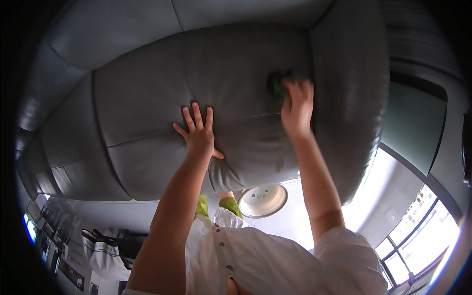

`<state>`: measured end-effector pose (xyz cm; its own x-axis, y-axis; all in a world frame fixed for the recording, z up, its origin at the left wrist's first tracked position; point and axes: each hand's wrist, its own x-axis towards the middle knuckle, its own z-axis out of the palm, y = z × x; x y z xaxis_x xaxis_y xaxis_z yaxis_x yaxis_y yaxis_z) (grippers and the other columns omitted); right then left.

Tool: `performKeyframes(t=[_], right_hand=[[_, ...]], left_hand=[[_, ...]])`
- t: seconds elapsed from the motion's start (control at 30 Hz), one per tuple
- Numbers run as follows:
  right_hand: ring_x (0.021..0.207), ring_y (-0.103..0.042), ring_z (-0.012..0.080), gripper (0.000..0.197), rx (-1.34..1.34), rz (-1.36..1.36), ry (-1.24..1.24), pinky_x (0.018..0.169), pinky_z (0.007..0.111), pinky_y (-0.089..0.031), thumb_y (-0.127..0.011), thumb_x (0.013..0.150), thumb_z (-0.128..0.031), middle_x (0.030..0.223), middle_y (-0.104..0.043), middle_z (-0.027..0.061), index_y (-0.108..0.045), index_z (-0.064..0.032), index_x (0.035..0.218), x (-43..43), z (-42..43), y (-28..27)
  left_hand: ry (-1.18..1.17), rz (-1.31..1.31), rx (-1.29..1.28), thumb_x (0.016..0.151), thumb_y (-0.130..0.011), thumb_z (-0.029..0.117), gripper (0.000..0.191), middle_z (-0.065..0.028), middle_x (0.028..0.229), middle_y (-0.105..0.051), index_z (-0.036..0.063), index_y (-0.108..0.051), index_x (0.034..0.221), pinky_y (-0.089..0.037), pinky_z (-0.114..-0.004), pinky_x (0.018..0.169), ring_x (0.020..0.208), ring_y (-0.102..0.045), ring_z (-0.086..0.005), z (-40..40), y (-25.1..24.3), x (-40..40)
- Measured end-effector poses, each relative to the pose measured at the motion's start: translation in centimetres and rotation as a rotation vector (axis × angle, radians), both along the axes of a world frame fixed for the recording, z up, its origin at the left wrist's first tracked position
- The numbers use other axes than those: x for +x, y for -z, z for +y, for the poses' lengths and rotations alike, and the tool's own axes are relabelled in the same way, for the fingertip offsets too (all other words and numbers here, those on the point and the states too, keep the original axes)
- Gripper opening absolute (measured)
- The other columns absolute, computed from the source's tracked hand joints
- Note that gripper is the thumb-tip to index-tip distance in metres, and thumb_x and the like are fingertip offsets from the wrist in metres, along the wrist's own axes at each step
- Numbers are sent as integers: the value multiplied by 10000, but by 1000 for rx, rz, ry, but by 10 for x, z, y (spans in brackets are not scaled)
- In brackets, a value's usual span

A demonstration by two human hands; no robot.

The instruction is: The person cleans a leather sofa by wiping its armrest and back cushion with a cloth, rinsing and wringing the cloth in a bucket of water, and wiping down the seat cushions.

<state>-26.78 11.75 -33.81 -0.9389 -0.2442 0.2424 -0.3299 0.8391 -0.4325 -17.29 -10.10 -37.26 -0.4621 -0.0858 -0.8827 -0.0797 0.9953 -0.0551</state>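
Note:
My left hand (200, 134) presses flat on the seat cushion of a grey leather sofa (147, 99), fingers spread, with nothing in it. My right hand (299, 105) is farther right, close to the sofa's armrest (346, 96), and is blurred. At its fingertips is a dark object with some green (278, 82), also blurred, on or just over the seat; it looks like a cloth or brush, but I cannot tell which. A darker patch (280, 164) marks the leather near the front edge of the seat.
A pale round basin (263, 201) stands on the light floor below the sofa's front edge. Beyond the armrest is a table with a frosted top (415, 123). A black and white bag (105, 254) lies at the lower left. A window (416, 236) is at the lower right.

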Motion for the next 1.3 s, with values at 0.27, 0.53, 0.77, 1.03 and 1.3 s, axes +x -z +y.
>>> performKeyframes(t=[0.27,0.53,0.77,1.03,1.3], right_hand=[[981,-559,353,329,136,-4,161,873,423,-495,-598,785,26,1102,-583,137,-678,-111,1073,-99,-49,73],[947,-556,331,425,-24,-187,-185,790,411,-526,-610,635,87,1054,-569,124,-690,-107,1004,99,-14,27],[877,-595,365,330,-236,-216,-105,741,420,-519,-580,683,105,971,-582,173,-694,-44,954,84,-13,3],[1009,-604,346,239,-207,-273,223,851,401,-510,-627,849,-54,1102,-608,155,-666,-30,1083,-88,-59,50],[995,-588,382,351,-21,-77,-170,831,450,-522,-573,725,48,1088,-612,200,-698,-60,1034,80,-75,54]], left_hand=[[6,-32,3,375,-884,606,1626,-291,1487,296,109,185,1494,-39,-784,989,1360,270,-503,10,0,-8],[24,-46,-32,396,-874,617,1605,-288,1501,267,120,184,1495,-72,-783,996,1375,233,-506,7,-13,-9],[-56,309,314,373,-922,507,1559,-278,1542,139,165,70,1526,-119,-764,1013,1419,112,-487,-21,-43,21],[-116,165,73,393,-949,415,1557,-263,1545,158,179,97,1521,-136,-775,1006,1425,109,-472,-111,-51,38],[-64,-90,-51,433,-938,439,1583,-271,1492,299,151,204,1490,-100,-787,998,1387,216,-491,-113,-30,28]])
